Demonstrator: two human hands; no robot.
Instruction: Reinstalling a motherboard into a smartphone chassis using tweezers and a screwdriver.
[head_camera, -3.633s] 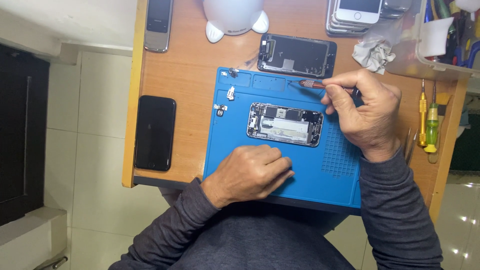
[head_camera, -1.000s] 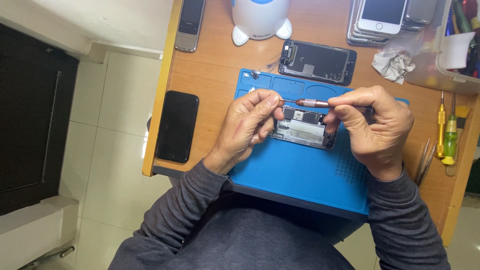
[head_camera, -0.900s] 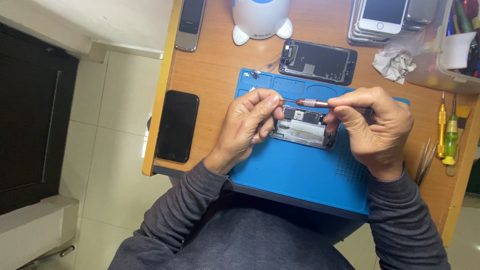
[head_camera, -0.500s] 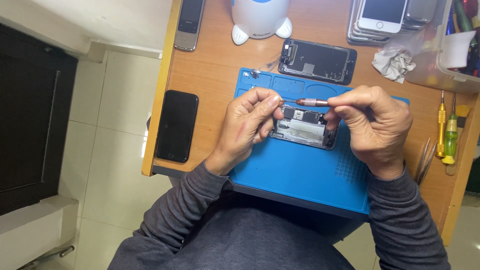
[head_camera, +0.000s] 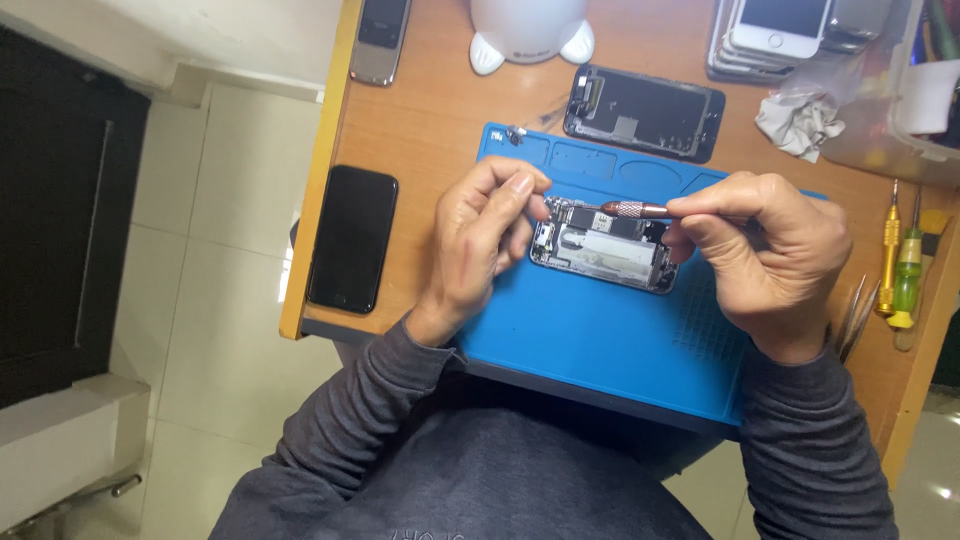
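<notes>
- Your right hand pinches a copper-handled screwdriver narrowly, its tip low over the top end of the opened phone. If that pinch loosens, the tip could skid onto the exposed board.
- Your left hand closes fingertips at the phone's top edge; whether they hold a small part, I cannot tell. Anything tiny there could drop unseen.
- The phone lies loose on the blue mat, so a push may shift it towards the detached screen.

Black phone near desk edge, detached screen, crumpled tissue, perhaps two screwdrivers
</notes>
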